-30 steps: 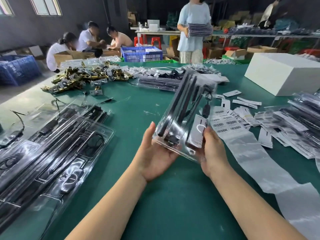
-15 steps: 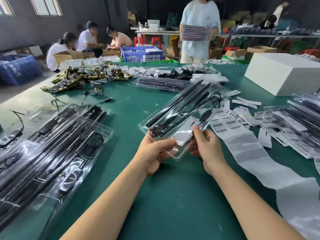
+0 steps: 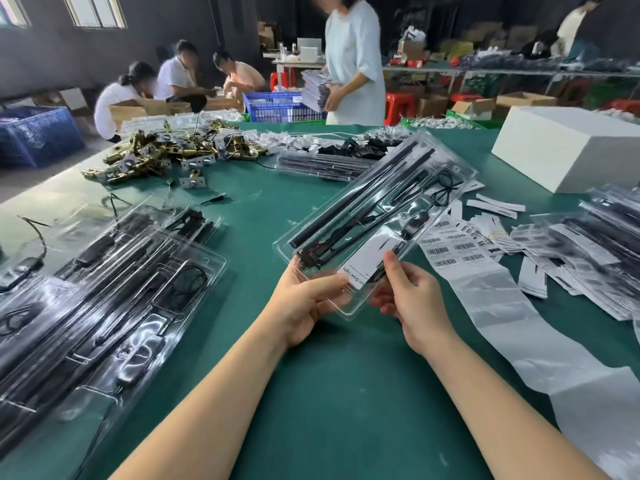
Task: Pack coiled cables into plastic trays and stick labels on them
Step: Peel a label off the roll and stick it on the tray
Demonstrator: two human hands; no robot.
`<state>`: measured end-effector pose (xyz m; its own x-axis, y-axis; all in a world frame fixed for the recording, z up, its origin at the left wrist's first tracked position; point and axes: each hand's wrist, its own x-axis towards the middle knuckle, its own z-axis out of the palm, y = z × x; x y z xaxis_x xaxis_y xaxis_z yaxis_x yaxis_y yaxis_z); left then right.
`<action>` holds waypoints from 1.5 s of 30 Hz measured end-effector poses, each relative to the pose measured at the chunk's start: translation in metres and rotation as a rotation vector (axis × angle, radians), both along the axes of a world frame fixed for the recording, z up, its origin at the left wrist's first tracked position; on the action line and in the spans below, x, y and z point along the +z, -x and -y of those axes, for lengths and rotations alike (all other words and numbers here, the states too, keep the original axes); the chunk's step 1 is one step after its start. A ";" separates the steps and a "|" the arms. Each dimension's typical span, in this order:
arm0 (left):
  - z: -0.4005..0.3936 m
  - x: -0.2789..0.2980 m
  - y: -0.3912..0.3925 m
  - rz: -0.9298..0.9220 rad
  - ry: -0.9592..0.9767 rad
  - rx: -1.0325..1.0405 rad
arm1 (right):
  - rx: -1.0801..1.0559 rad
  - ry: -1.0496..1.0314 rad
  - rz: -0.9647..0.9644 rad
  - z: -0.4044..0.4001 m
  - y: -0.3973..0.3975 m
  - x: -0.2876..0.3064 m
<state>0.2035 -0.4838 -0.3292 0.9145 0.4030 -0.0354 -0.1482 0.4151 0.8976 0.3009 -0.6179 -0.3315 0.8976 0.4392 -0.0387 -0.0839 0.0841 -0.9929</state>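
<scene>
I hold a clear plastic tray (image 3: 377,216) over the green table (image 3: 322,393), tilted away to the upper right. Inside it lie black rods, a coiled black cable (image 3: 445,190) and a white label card (image 3: 369,259). My left hand (image 3: 304,306) grips the tray's near left corner, thumb on top. My right hand (image 3: 412,299) grips the near right edge, with its thumb pressing beside the white card. A strip of barcode labels (image 3: 450,249) on backing paper lies just right of the tray.
Several filled clear trays (image 3: 104,296) are stacked at the left. More trays and loose label papers (image 3: 588,251) pile up at the right. Brass hardware (image 3: 162,155) and a white box (image 3: 568,150) sit farther back. A person stands beyond the table holding a stack.
The tray has swung down from nearly upright to a flatter, diagonal tilt, with its label card now facing up. Both hands shifted their grip along its near end.
</scene>
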 end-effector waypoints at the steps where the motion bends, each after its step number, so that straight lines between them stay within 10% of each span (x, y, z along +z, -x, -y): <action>1: 0.000 0.000 0.000 0.001 -0.003 -0.004 | -0.008 -0.008 0.008 0.001 0.000 0.000; 27: 0.005 0.016 -0.007 -0.433 0.190 -0.101 | -0.177 -0.105 0.163 0.005 -0.010 -0.011; 45: 0.018 0.014 -0.007 -0.336 0.021 0.154 | -0.146 -0.024 0.296 0.003 -0.013 -0.018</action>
